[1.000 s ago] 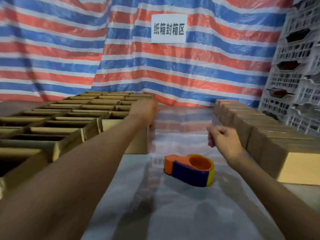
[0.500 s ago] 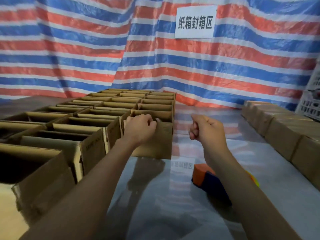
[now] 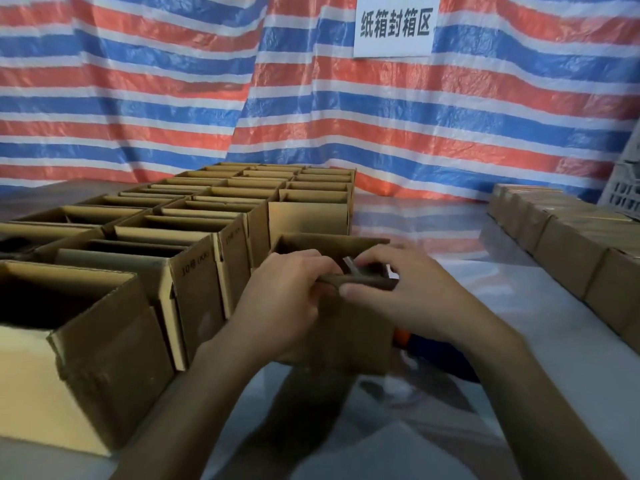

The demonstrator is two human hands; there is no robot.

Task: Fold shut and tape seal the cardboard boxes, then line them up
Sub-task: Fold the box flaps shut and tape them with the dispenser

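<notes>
An open cardboard box [image 3: 349,327] stands on the table right in front of me, apart from the block of open boxes. My left hand [image 3: 287,299] grips its near rim from the left, fingers curled over the edge. My right hand [image 3: 391,289] pinches the near flap from the right. Behind the box and my right wrist, only a sliver of the orange and blue tape dispenser [image 3: 415,341] shows. Several open boxes [image 3: 194,237] fill the left side in rows. A line of closed boxes [image 3: 568,240] runs along the right.
The table [image 3: 433,427] has a pale glossy cover. A red, white and blue striped tarp [image 3: 173,81] hangs behind, with a white paper sign [image 3: 394,26] on it. A white plastic crate [image 3: 627,188] shows at the right edge.
The box that my left hand held at the block's corner has come toward me onto the table. My right hand, a loose fist before, has moved onto its near flap. The dispenser is now mostly hidden.
</notes>
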